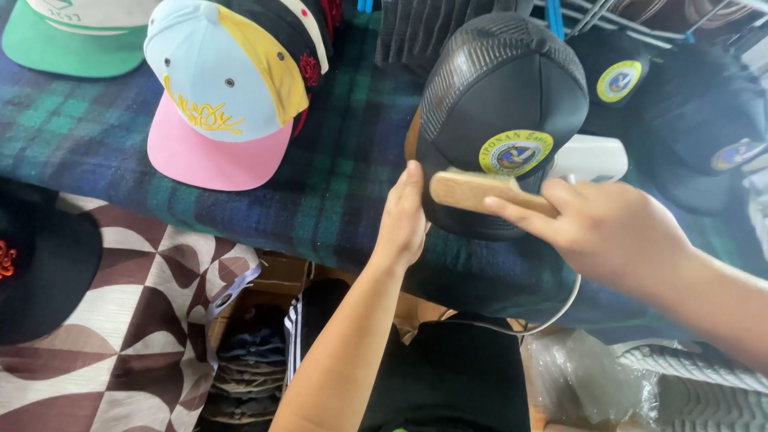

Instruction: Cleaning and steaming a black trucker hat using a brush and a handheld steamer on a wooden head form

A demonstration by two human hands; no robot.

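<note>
A black mesh-backed cap [500,96] with a round yellow and blue badge on its front is held up over the plaid cloth. My left hand [402,216] grips the cap's left side near the brim. My right hand [608,232] holds a wooden brush [480,192] and presses it against the cap's front, just below the badge. The brush's bristles are hidden against the cap.
A dark plaid cloth [344,160] covers the table. On it lie a light blue, yellow and pink cap [220,96], a green and white cap [72,36] and black badge caps [696,120]. A black cap [40,256] rests on a brown patterned cloth. Stacked caps sit in a box [248,360] below.
</note>
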